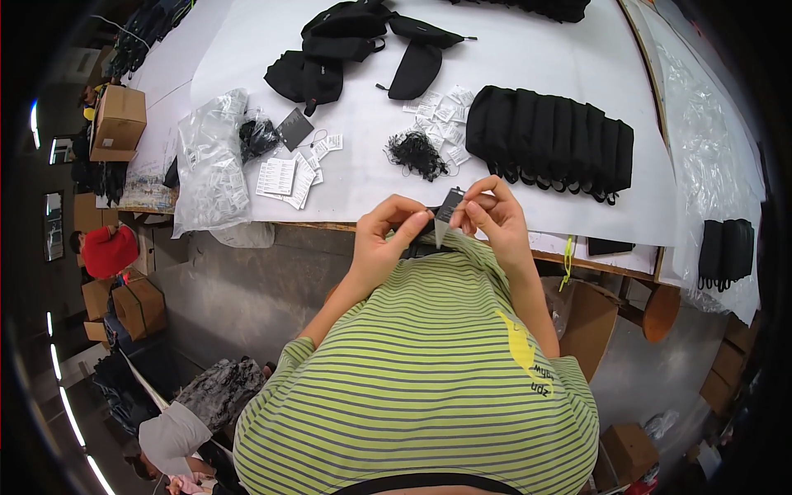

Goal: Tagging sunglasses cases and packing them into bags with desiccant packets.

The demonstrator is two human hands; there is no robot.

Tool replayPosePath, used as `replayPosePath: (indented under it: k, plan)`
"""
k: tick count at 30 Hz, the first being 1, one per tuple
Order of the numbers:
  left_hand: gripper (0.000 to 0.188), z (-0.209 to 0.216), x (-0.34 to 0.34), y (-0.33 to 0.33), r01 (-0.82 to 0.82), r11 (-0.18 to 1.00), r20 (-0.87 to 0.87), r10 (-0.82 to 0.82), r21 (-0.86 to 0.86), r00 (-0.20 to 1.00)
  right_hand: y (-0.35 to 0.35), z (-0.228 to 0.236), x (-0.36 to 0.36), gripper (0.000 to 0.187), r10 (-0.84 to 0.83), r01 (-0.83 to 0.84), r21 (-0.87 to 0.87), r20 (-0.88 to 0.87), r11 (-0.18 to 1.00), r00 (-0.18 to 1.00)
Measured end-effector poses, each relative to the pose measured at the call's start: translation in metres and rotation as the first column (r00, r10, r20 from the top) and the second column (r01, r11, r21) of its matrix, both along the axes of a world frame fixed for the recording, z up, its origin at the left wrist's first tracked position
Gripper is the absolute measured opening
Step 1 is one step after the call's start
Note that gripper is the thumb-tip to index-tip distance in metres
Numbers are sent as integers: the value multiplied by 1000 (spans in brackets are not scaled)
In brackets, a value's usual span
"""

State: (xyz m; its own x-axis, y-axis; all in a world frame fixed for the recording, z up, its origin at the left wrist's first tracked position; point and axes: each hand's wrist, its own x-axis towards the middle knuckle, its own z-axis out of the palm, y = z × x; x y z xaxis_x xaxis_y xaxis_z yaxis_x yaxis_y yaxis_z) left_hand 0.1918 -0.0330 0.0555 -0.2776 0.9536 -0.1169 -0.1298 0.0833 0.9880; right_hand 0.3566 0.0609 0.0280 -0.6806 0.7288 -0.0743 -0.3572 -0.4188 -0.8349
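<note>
Close to my body at the table's edge, a black fabric item (419, 243), mostly hidden, hangs below my hands. My left hand (384, 238) pinches a black strap on it between thumb and fingertips. A dark hang tag (450, 204) with a pale label below it dangles between my hands. My right hand (497, 219) has thumb and fingers closed at the tag's upper right edge. Any cord in that pinch is too small to see. Just beyond lie a tangle of black strings (417, 155) and a heap of small white labels (442, 115).
Black pouches (345, 45) lie at the back, and a packed row of black pouches (549, 139) to the right. White printed cards (285, 178), a loose black tag (294, 129) and a clear plastic bag (211, 165) sit left. Two people (110, 251) (173, 433) are at far left.
</note>
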Motion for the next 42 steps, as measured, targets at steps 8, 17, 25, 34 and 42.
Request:
replayPosePath:
  k: [8, 17, 25, 34, 42]
  plan:
    - [14, 3, 7, 15, 272, 962, -109, -268, 17, 957, -11, 4, -10, 15, -18, 22, 66, -48, 998, 999]
    - [15, 3, 10, 17, 239, 971, -46, -240, -10, 970, -11, -2, -9, 16, -34, 38, 36, -111, 999, 993]
    - [14, -1, 10, 16, 279, 959, -156, -283, -48, 946, -15, 3, -10, 15, -79, 83, 88, -42, 993, 996]
    - [17, -41, -14, 42, 335, 942, -244, -319, 30, 916, -8, 4, -7, 15, 111, -115, -33, -115, 993, 987]
    - [23, -42, -32, 59, 777, 612, -5, -786, -145, 618, 1, 12, 1, 16, 99, -158, -155, -334, 975, 937]
